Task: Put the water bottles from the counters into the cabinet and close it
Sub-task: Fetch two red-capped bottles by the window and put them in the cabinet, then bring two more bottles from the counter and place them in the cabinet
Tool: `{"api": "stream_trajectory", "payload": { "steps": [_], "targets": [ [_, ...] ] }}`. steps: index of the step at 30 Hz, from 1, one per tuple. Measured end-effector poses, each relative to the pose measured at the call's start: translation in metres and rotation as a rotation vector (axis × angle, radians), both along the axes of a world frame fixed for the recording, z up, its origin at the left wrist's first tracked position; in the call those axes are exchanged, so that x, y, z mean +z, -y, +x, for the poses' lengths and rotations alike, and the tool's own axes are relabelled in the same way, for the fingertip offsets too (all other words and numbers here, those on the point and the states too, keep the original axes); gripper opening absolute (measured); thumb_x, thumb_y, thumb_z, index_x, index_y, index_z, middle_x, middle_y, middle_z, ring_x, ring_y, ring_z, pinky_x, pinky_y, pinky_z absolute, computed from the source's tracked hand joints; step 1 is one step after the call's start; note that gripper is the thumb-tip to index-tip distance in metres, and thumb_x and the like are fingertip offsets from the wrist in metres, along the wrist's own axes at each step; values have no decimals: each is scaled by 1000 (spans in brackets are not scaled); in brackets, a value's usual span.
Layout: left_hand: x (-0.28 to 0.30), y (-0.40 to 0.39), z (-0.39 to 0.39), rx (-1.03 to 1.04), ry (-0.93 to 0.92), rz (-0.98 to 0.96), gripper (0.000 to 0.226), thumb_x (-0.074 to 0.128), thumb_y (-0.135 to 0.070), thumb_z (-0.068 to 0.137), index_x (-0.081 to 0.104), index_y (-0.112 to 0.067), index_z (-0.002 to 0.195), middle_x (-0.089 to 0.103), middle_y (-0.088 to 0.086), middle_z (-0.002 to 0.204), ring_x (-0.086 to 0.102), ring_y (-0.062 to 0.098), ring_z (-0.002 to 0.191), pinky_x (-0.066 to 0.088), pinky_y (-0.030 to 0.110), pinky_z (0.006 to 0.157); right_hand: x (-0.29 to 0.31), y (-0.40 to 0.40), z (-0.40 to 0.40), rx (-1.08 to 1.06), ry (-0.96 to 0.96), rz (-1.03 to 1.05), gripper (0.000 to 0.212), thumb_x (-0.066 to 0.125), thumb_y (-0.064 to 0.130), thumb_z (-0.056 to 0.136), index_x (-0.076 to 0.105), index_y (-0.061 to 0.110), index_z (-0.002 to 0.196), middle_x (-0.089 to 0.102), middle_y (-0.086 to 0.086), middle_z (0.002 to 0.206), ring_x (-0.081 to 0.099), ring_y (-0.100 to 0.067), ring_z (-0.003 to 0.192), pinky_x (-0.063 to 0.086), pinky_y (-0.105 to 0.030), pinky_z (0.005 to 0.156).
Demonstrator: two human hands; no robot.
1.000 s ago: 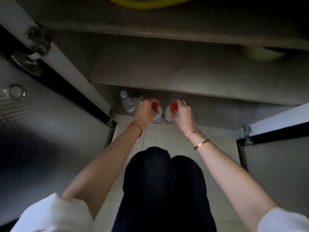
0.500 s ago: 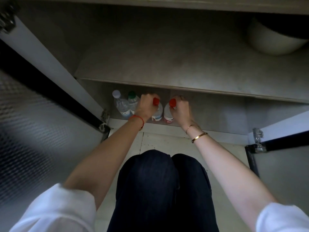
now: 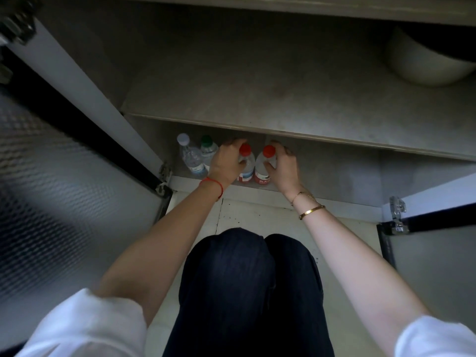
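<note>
head view looks down into an open cabinet (image 3: 257,99) — the person is crouched in front of it, dark-trousered knees (image 3: 252,266) filling the bottom middle, white sleeves pushed up on both arms.

left hand (image 3: 226,166) is curled around the left red-capped bottle (image 3: 246,166), fingers wrapped round its upper body just under the cap. right hand (image 3: 283,167) is doing the same on the right red-capped bottle (image 3: 262,168), fingers closed on its shoulder. both bottles stand upright on the bottom shelf (image 3: 334,181) near its front edge, touching or just about touching each other, red labels low on their bodies.

just to the left of them, toward the left end of that shelf, there's a white-capped bottle (image 3: 190,158) and a green-capped bottle (image 3: 208,150) side by side, also upright — nobody's touching those.

a red string (image 3: 213,184) sits on the left wrist, and a gold bangle (image 3: 311,211) plus a thinner chain on the right one.

the middle shelf (image 3: 257,112) above is bare apart from a pale round bowl (image 3: 425,63) at its far right end. both cabinet doors hang open: left door (image 3: 51,189) with textured glass, right door (image 3: 438,253) at the frame's right edge.
</note>
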State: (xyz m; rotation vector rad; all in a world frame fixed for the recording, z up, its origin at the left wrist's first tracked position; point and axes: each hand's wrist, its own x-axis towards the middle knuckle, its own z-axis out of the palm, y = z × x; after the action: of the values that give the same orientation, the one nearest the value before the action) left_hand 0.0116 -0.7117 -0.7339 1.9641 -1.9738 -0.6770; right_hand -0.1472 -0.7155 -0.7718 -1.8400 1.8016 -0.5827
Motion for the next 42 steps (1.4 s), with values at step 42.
{"api": "stream_trajectory", "payload": {
  "steps": [42],
  "targets": [
    [672,-294,36,-200,-15,-331,48,67,-19,88,55,-17,135,59,2,135,50,23,130,39,48,111,680,-333,-62,-143,-76,-230,51,65,24,89,49,13,136,58,-3,126,42,-22,125,42,-38,105]
  ]
}}
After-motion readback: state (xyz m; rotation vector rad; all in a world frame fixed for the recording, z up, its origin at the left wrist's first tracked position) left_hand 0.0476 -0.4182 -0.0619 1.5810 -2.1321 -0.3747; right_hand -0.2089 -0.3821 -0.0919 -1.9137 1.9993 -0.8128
